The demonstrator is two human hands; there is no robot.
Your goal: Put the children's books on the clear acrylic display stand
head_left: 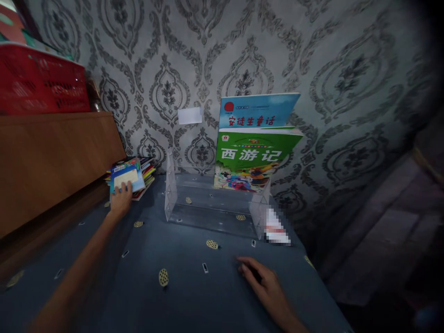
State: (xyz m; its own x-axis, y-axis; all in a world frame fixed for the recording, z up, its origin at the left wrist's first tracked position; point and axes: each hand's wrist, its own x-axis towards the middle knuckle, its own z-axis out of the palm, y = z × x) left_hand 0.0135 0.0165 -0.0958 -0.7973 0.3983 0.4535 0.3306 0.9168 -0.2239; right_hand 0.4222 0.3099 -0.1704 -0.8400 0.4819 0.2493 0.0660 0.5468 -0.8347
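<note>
At far left, the left hand touched the top book of a stack; I couldn't tell if its grip clamped. Rightward, a clear rack held a green book; near right, the right hand's grip was loosely apart.

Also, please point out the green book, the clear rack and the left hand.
Green book (249, 159): head view, middle of its front cover.
Clear rack (170, 188): head view, its left side panel.
Left hand (121, 200): head view, back of the hand.

On our left we see a red basket atop a wooden cabinet; ahead, we see a grey patterned wall with a small white rectangle
</note>
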